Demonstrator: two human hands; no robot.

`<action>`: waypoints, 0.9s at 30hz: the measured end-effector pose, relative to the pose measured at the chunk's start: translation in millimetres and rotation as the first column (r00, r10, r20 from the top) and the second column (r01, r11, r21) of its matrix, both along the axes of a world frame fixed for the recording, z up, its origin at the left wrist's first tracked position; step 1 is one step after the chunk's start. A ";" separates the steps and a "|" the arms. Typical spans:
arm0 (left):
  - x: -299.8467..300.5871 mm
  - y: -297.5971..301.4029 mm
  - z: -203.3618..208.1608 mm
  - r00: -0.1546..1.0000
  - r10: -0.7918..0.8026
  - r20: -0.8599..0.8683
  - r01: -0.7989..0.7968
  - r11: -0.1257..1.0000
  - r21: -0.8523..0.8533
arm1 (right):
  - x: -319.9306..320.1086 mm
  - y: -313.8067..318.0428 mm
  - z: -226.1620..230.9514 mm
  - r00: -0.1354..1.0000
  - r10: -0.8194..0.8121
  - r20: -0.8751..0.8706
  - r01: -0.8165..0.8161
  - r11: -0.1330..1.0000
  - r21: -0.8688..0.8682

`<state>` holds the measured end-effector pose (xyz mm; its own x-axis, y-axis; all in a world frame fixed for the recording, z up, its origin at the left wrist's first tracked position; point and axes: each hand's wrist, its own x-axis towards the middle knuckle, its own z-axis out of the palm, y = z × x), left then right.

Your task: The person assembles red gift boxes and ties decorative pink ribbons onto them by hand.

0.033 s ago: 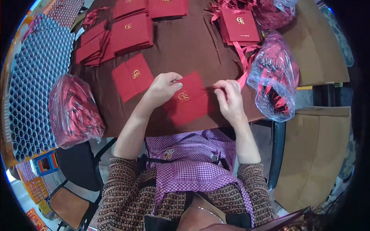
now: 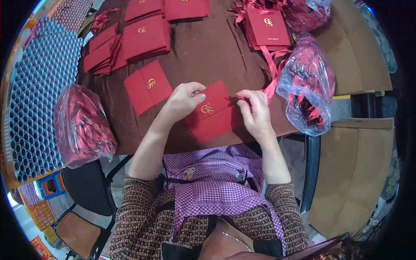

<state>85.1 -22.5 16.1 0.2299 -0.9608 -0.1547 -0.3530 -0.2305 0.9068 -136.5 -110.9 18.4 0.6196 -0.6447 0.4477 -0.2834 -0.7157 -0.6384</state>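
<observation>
A flat red paper piece (image 2: 221,122) with a gold emblem and a crease lies at the front of the brown-clothed table, below both hands. At its upper left edge is my left hand (image 2: 186,100), thumb and forefinger curled together; what they pinch, if anything, is hidden. My right hand (image 2: 256,112) is at the piece's right side, fingertips closed on a thin dark red bit, possibly a ribbon end, too small to make out surely. A second creased red piece (image 2: 148,87) with the same emblem lies left of my left hand.
Stacks of red pouches (image 2: 146,38) stand at the back left, another pile (image 2: 267,28) with ribbons at the back right. Clear plastic bags of red ribbons sit at the left (image 2: 84,125) and right (image 2: 307,82) table edges. Cardboard (image 2: 353,169) stands to the right.
My right hand has shifted slightly left, toward the red piece. The red piece, smeared before, now shows sharp. My left hand has hardly moved.
</observation>
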 end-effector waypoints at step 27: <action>-38.3 3.4 -21.2 0.989 -0.078 -0.129 0.083 0.996 0.036 | -0.3 32.8 -38.1 0.979 -0.139 -0.150 0.106 0.972 -0.207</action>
